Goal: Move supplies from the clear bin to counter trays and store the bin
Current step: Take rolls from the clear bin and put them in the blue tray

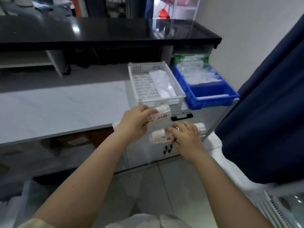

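My left hand (136, 120) grips a stack of printed clear cups (162, 113) lying sideways, just below the front edge of the white slotted tray (138, 89). My right hand (185, 137) holds a second sideways stack of printed cups (158, 136), lower and in front of the cabinet; its clear end (199, 130) pokes out past my fingers. The white tray holds a plastic-wrapped white pack (162, 84) on its right side. The clear bin is not plainly in view.
A blue bin (212, 96) with clear plastic packs sits right of the white tray. The grey counter (62, 104) stretches left, under a black upper counter (105, 32). A dark blue curtain (266, 112) hangs at right. A white slotted crate (279, 209) shows at the bottom right.
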Action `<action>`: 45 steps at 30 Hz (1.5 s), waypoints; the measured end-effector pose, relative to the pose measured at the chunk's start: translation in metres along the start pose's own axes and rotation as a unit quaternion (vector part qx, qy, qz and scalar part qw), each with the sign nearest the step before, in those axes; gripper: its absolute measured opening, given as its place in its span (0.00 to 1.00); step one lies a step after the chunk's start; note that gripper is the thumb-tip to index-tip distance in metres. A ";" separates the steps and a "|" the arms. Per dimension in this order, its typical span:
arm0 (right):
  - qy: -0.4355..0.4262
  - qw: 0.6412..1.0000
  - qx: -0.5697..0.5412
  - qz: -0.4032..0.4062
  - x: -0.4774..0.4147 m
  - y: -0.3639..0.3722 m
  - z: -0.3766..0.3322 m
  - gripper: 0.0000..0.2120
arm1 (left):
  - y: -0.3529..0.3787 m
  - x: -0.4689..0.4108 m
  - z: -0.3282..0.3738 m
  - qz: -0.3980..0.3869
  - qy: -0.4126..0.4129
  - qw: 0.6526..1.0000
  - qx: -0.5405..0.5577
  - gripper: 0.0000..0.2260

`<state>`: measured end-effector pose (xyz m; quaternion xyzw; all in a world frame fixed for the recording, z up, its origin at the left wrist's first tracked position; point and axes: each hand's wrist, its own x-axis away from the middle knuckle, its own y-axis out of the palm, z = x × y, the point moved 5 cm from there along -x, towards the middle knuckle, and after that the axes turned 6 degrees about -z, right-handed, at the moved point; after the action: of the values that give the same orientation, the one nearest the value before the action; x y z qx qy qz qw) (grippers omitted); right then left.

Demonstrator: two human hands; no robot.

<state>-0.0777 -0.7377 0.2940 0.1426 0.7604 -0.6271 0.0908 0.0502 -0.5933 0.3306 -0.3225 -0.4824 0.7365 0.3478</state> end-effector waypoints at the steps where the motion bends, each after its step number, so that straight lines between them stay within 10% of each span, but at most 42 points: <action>1: 0.023 1.000 0.001 0.002 0.001 -0.012 0.025 0.23 | 0.004 -0.019 0.017 0.009 0.011 1.000 0.000 0.30; 17: 0.127 0.992 0.023 -0.009 -0.091 -0.047 0.263 0.25 | 0.048 -0.262 0.066 0.059 0.016 0.998 0.002 0.31; 30: 0.140 0.973 0.029 -0.184 -0.186 0.013 0.371 0.24 | 0.095 -0.404 0.063 0.010 0.057 0.998 0.001 0.31; 45: -0.091 0.955 -0.077 -0.273 -0.196 0.040 0.416 0.22 | 0.117 -0.408 0.090 0.084 -0.130 0.988 -0.019 0.30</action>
<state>0.1040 -1.1581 0.2369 -0.1352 0.8050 -0.5777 -0.0045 0.1776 -1.0073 0.3072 -0.2701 -0.5088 0.7892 0.2131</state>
